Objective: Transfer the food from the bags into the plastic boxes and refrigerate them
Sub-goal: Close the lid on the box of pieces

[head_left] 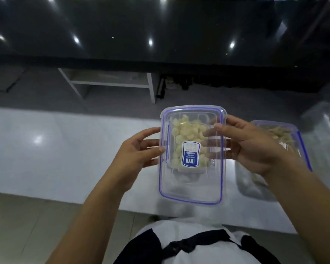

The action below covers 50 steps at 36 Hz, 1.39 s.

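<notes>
White counter (65,149) is running across the view, with a dark glossy wall behind it and a white shelf frame (107,82) beyond its far edge. Both hands are holding a clear box (192,159) with a blue-sealed lid above the counter's near edge: the left hand (139,155) is gripping its left side with curled fingers, and the right hand (250,143) is clasping its right side, thumb lying over the lid. Pale food (187,134) is filling the far half of this box; the near half is showing no contents. A blue label (191,154) is sitting on the lid. A second box (286,141), also lidded with a blue seal and holding tan food, is resting on the counter near its right end, partly hidden behind the right wrist. Whether the side latches are fastened cannot be told. The step in hand appears to be closing or lifting the filled box; the next move is likely calling for snapping the latches, then carrying it level to the refrigerator.
</notes>
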### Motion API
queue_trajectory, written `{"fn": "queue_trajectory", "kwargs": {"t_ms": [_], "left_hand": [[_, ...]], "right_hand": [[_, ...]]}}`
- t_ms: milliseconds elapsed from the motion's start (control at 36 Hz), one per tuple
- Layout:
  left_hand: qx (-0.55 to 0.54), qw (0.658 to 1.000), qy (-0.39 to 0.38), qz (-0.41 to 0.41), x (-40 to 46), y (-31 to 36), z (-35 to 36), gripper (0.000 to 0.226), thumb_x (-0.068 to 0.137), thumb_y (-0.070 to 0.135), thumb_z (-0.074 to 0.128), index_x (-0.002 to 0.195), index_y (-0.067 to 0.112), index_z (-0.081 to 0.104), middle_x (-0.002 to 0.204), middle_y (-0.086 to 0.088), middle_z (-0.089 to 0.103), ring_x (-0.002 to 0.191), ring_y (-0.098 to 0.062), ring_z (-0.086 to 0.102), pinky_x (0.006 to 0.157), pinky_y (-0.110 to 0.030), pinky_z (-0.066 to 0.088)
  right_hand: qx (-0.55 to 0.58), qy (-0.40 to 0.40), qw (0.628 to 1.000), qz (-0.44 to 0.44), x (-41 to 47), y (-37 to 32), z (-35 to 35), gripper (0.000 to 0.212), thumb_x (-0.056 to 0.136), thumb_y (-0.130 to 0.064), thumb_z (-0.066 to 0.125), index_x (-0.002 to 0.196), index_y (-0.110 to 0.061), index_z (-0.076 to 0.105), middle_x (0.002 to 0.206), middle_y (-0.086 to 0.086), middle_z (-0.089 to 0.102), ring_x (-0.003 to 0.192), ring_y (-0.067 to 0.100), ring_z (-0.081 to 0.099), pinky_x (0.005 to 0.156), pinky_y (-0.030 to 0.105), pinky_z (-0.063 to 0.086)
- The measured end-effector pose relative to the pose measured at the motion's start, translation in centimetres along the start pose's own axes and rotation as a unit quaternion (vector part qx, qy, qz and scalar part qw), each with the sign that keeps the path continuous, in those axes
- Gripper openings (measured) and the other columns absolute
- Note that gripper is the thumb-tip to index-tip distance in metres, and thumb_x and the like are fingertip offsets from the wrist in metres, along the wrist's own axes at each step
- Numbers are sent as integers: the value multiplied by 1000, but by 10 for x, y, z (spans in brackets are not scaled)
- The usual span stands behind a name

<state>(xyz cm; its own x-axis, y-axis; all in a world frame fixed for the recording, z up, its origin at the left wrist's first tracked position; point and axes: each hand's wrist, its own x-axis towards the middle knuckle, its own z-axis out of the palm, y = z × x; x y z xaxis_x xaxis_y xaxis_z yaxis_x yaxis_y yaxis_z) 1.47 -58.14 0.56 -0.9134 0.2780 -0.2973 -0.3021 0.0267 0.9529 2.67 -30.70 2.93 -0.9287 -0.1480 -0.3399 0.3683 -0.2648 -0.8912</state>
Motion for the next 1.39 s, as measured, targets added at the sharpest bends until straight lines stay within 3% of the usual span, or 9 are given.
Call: {"fn": "queue_trajectory", "kwargs": {"t_ms": [167,278,361,444,528,972,1083,1167,1389], "left_hand": [[-91,993,-36,-62,10,-1,33,52,75,12,78,124,27,68,107,-16,74,95,-32,73,70,-43,59],[-90,994,-2,-65,17,4,58,58,72,10,79,127,23,64,109,-18,73,95,-34,73,69,-42,60],[-84,995,11,-57,24,6,75,54,80,6,75,129,21,60,105,-15,74,95,-32,74,70,-43,60],[-86,995,14,-52,30,5,89,55,78,8,77,128,22,59,105,-14,75,96,-33,74,69,-43,60],[-91,994,3,-56,35,1,97,50,83,2,74,124,25,59,104,-12,74,96,-32,74,67,-39,60],[-27,966,-251,-54,70,15,48,33,89,19,69,119,30,68,116,-12,72,105,-33,72,76,-36,61],[130,981,-138,45,109,1,17,25,97,18,63,115,32,72,110,8,74,104,-11,70,84,-32,62],[222,973,-56,26,151,-13,-4,42,97,27,65,138,30,57,128,14,61,116,-10,59,86,-28,50],[211,964,-154,-49,214,-37,-10,42,96,9,62,138,13,58,130,-9,64,117,-26,62,102,-40,50]], "right_hand": [[-75,153,985,-21,10,19,-18,70,90,-15,73,147,-37,39,118,-1,66,91,24,74,64,40,62],[-203,74,976,-43,4,31,-20,94,70,-59,81,143,-64,22,132,-25,42,114,-3,55,66,14,54],[-324,58,943,-51,0,42,-21,110,47,-88,70,140,-70,16,145,-35,18,121,-26,28,92,17,44],[-385,82,919,-38,0,49,-21,114,41,-91,69,133,-79,3,160,-25,0,146,16,23,109,51,41],[-413,93,906,-13,4,48,-23,121,34,-98,63,128,-81,-11,163,-19,-7,150,29,17,109,57,37],[-378,246,892,10,-8,59,22,125,45,-85,69,138,-72,-13,163,-16,-4,149,31,17,109,56,38],[-403,276,872,23,-18,80,35,124,45,-83,69,142,-70,-9,161,-23,-11,152,26,7,113,53,33],[-415,296,859,44,-27,99,44,123,46,-82,70,140,-72,-9,160,-25,-13,153,24,5,114,54,34],[-427,366,819,112,-48,129,72,117,45,-80,64,135,-77,-11,163,-21,-12,151,28,9,112,52,33]]}}
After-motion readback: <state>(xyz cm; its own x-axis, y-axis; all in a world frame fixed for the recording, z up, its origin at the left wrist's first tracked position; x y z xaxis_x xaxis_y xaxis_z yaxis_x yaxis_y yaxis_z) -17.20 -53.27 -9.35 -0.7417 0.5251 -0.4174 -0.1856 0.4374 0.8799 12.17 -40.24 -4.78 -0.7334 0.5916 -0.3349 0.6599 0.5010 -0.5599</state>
